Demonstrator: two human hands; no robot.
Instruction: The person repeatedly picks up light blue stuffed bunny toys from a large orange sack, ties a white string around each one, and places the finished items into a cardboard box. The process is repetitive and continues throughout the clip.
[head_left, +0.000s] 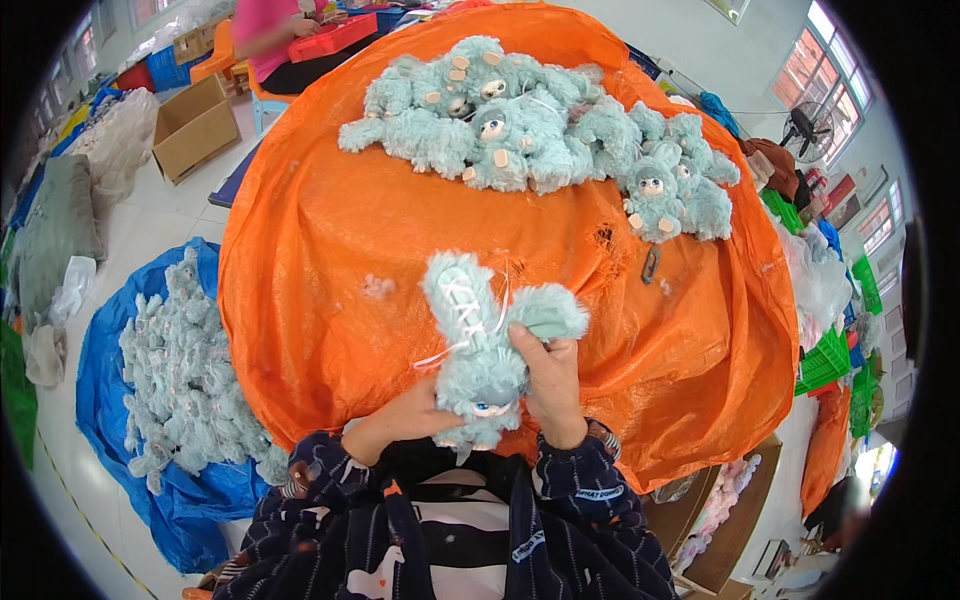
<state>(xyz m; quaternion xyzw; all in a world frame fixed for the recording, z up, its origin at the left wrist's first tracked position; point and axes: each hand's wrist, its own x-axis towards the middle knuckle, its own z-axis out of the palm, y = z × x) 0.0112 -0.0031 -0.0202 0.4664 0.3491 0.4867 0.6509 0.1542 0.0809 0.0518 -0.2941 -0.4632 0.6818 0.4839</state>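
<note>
Sleeves: dark, patterned cuffs [585,478] come in from the lower edge, one on each side of the lap.
Left hand [405,415]: holding the plush bunny [480,380] low on its left side, by the head; most of its fingertips are buried in fur or hidden behind it.
Right hand [552,385]: pinched closed on the base of the bunny's right-side ear [552,312], thumb on the smooth inner lining, fingers behind.
Bunny's place: held up just in front of the person's chest, over the near edge of the orange sheet [350,235].
Bunny's long axis: runs from the person outward, leaning slightly left; ears away, face [490,410] at the near end.
Ears: the left-side one [455,285] stands out straight toward the far side, crossed by white lacing with loose ends; the right-side one bends off to the right.
Lower right: a cardboard box [752,500] with pink plush [712,515] inside.
Lower left: a blue sheet [165,535] bearing a heap of mint plush toys [185,385].
Mid sheet: a small dark metal tool [651,265], lying near the toys at the right.
Far sheet: a pile of matching bunnies [520,130], facing various ways.
Beyond: an open carton [195,125], and a person in pink [262,40] beside a red tray [335,35].
</note>
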